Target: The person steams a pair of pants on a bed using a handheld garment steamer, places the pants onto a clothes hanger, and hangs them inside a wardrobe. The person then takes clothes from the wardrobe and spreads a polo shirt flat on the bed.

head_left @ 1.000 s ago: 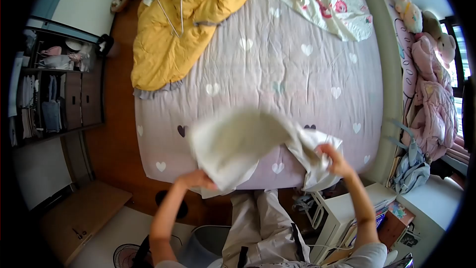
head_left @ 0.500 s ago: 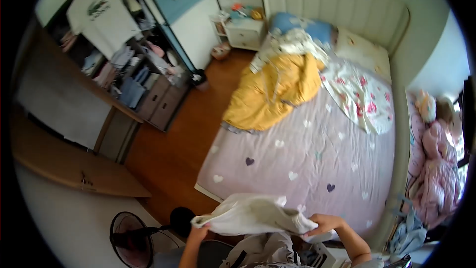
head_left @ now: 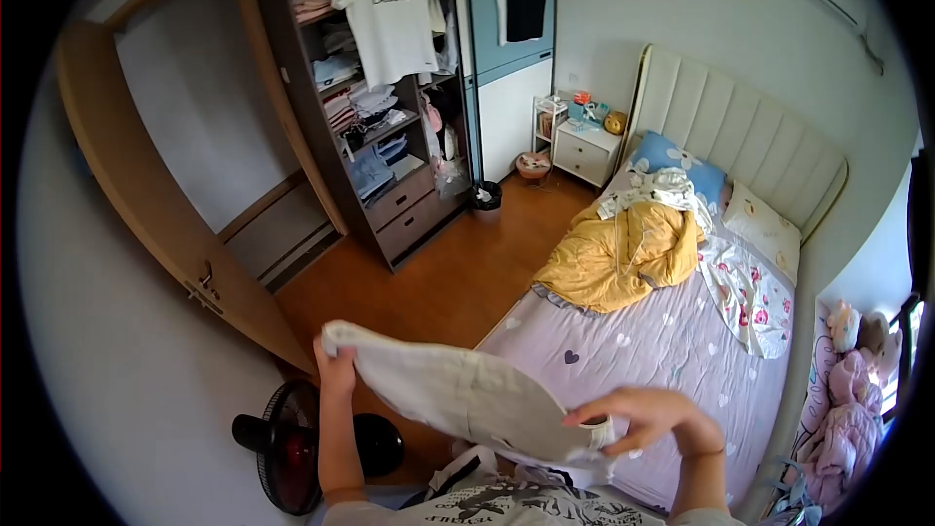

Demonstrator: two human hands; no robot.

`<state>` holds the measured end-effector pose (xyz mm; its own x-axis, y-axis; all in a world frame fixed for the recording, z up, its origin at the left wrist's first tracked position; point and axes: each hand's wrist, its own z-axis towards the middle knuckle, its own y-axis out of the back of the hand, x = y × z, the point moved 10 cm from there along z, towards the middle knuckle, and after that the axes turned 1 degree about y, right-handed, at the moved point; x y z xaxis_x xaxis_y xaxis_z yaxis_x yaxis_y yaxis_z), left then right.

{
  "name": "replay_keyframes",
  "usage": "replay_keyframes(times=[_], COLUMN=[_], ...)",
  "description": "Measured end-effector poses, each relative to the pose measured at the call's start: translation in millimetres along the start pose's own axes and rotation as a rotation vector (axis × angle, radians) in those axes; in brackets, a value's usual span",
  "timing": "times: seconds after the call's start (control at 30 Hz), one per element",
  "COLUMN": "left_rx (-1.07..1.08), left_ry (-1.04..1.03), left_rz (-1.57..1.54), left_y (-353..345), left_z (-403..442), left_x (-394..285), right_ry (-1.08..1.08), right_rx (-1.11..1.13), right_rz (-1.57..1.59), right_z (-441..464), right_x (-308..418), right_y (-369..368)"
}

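A white garment is stretched between my two hands in front of my body. It has a thick seam-like top edge and a seam down its middle; its exact kind does not show. My left hand is closed on its left end, raised over the floor by the fan. At the other end, near the bed's foot, my right hand grips the garment's corner with bent fingers. The lower part of the cloth hangs down towards my lap and is partly hidden.
A bed with a yellow quilt stands to the right. By my left arm is a black fan. An open door and an open wardrobe are on the left. A bin stands by the wardrobe.
My head view has swung up and left, showing more of the wardrobe and door. Both hands have lifted the white garment, which is now spread wider, its left end higher.
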<state>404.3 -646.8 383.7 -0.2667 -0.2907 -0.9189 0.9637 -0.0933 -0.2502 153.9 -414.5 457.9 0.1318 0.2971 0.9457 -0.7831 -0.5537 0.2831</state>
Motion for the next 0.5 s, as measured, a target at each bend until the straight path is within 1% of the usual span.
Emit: replay_keyframes(times=[0.03,0.1,0.17,0.2,0.23,0.3,0.37,0.4,0.47,0.5], left_rx=[-0.121,0.075,-0.114,-0.032,0.045,0.112,0.166,0.148,0.147,0.133], left_ry=[0.099,-0.095,-0.088,-0.104,-0.116,-0.148,-0.134,-0.134,-0.109,-0.11], left_rz=[-0.017,0.034,0.083,0.091,0.093,0.148,0.14,0.145,0.129,0.137], left_y=[10.0,8.3,30.0,21.6,14.1,10.8,14.4,21.5,28.4,33.8], left_z=[18.9,73.3,116.8,135.9,148.5,171.6,190.0,197.4,210.2,218.4], left_x=[-3.7,-32.8,-54.1,-75.6,-100.5,-135.0,-154.2,-161.9,-172.2,-176.1], right_ry=[-0.056,-0.073,-0.048,-0.074,0.01,-0.077,-0.036,-0.033,-0.003,0.002], right_rx=[0.125,-0.033,-0.327,-0.424,-0.489,-0.659,-0.736,-0.718,-0.826,-0.812], right_rz=[-0.175,-0.344,-0.443,-0.422,-0.41,-0.41,-0.384,-0.38,-0.379,-0.372], right_z=[22.2,62.2,101.7,121.1,143.3,176.4,209.6,227.7,248.7,265.8], right_x=[8.3,34.6,65.2,75.6,93.2,103.8,109.0,108.2,110.3,107.3], right_y=[4.7,45.0,91.8,112.8,128.4,159.6,186.3,191.8,211.8,216.0])
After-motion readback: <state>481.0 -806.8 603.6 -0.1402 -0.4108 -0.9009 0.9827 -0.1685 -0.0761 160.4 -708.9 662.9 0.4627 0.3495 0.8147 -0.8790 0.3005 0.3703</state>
